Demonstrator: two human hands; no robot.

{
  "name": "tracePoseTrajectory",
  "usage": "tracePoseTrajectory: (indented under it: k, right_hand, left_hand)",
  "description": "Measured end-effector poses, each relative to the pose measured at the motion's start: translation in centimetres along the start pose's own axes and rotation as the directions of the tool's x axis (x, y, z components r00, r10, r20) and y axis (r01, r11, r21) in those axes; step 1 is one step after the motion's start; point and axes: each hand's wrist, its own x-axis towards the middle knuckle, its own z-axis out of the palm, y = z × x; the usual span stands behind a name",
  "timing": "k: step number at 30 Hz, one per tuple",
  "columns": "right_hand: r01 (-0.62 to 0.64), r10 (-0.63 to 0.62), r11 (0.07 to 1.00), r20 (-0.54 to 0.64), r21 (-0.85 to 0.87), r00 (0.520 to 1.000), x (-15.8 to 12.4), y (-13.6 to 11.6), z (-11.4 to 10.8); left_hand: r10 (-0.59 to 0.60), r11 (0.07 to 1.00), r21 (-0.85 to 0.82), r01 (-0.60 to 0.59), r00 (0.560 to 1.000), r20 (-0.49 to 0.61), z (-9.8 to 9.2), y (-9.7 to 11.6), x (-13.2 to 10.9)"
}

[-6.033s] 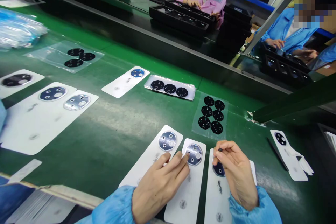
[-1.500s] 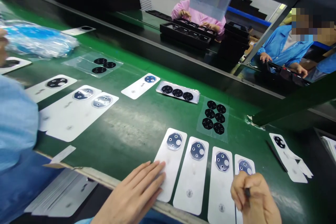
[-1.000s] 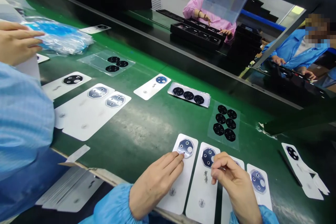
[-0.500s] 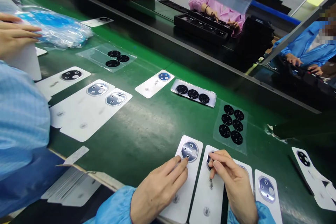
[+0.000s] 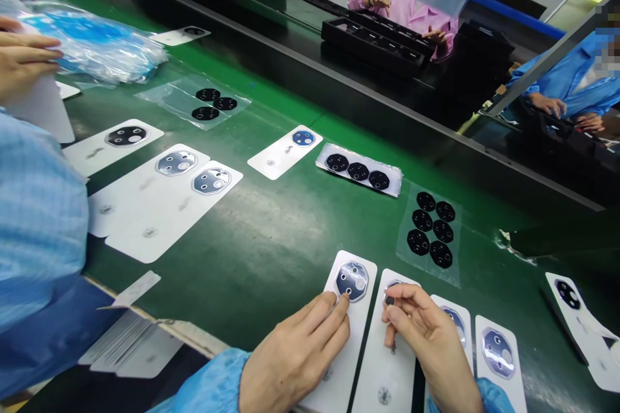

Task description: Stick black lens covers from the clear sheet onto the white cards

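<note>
1. Pinched between the thumb and forefinger of the right hand (image 5: 429, 342) is a small dark piece (image 5: 389, 301). It is held at the head end of the second cover (image 5: 380, 371), where the fingers hide that cover's own plate.
2. The left hand (image 5: 295, 358) lies with its fingers stretched out and grasps nothing. Its fingertips press on the first cover (image 5: 357, 326), touching the lower edge of its ring plate (image 5: 352, 280).
3. Four white covers lie side by side before the person, running from nine to three o'clock. The first, the third cover (image 5: 458, 313) and the fourth cover (image 5: 498, 353) each show a glossy octagonal plate. By this lie the work seems to stand at the second of the four. Whether the last two are finished cannot be told.
4. At twelve o'clock from the right hand, a clear film sheet (image 5: 404, 258) carries six black octagons in two columns of three.
5. At eleven o'clock a clear strip (image 5: 396, 175) holds three more in a row, and far off at ten o'clock another film (image 5: 159, 93) bears three.
6. Across the belt at twelve o'clock, black trays (image 5: 372, 45) sit under a co-worker's hands. What their compartments hold cannot be made out.
</note>
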Motion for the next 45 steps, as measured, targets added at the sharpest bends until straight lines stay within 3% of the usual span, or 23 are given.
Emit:
tracePoseTrajectory:
  k: [8, 11, 16, 21, 27, 32, 37, 42, 45]
  right_hand:
    - [0.086, -0.077, 0.989, 0.077, -0.118, 0.994, 1.4, -0.4, 0.9]
    - [0.134, -0.108, 0.961, 0.119, -0.241, 0.987, 1.9, -0.5, 1.5]
    - [0.428, -0.387, 0.739, 0.191, -0.52, 0.902, 2.2, 0.0, 2.3]
    - [0.532, -0.51, 0.566, 0.24, -0.629, 0.826, 2.1, 0.5, 2.8]
    - [0.559, -0.531, 0.483, 0.282, -0.674, 0.799, 2.6, 0.3, 3.2]
    - [0.53, -0.592, 0.472, 0.193, -0.705, 0.783, 2.9, -0.2, 2.8]
    - [0.582, -0.58, 0.404, 0.294, -0.706, 0.759, 2.5, -0.2, 3.1]
    - [0.564, -0.615, 0.4, 0.245, -0.722, 0.749, 2.5, -0.3, 3.1]
    - [0.573, -0.609, 0.353, 0.283, -0.739, 0.741, 2.5, -0.3, 3.2]
  left_hand:
    - [-0.013, 1.0, 0.009, 0.013, 1.0, 0.01, 0.0, 0.4, 0.0]
    - [-0.009, 1.0, 0.02, 0.008, 1.0, 0.007, 0.2, 0.5, -0.1]
    - [-0.02, 1.0, 0.0, 0.02, 1.0, -0.002, 0.3, 0.5, -0.1]
    - [-0.032, 0.999, 0.008, 0.033, 0.999, -0.002, 0.2, 0.5, 0.0]
    - [-0.025, 1.0, 0.019, 0.025, 1.0, -0.008, 0.3, 0.5, 0.0]
    - [-0.027, 1.0, 0.002, 0.027, 0.999, -0.043, 0.3, 0.4, 0.2]
    - [-0.018, 1.0, 0.009, 0.019, 0.999, -0.043, 0.3, 0.3, 0.1]
    - [-0.014, 0.999, 0.029, 0.016, 0.998, -0.063, 0.3, 0.3, 0.0]
    - [-0.012, 0.999, 0.033, 0.014, 0.998, -0.063, 0.3, 0.4, 0.0]
